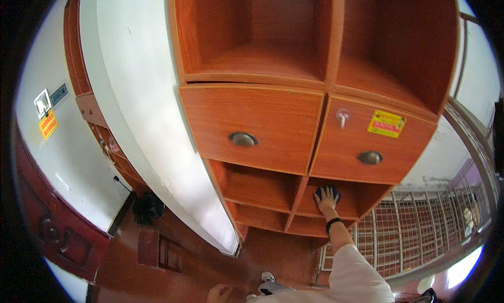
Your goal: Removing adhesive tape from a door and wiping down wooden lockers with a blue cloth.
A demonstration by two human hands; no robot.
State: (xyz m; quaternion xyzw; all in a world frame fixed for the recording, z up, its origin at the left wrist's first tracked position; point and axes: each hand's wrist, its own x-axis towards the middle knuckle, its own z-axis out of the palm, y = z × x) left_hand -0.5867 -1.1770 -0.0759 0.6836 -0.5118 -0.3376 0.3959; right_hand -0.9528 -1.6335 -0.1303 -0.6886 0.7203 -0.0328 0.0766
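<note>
My right hand [327, 203] reaches into a lower compartment on the right of a reddish-brown wooden cabinet [252, 106]. Its spread fingers press a dark blue cloth [337, 194] against the inside of that compartment; the palm covers most of the cloth. A black band [334, 223] circles the right wrist. Low in the picture, my left hand [220, 293] hangs near my body, cut off by the frame edge, and its fingers are not clear. Above my right hand is a closed cabinet front with a metal cup pull [369, 157].
Left of the cabinet stands a white wall edge [138, 106]. A metal wire rack [409, 228] is close on the right. On the right front are a clear hook [342, 117] and a yellow sticker [386, 123]. A small wooden stool [151, 248] rests on the floor.
</note>
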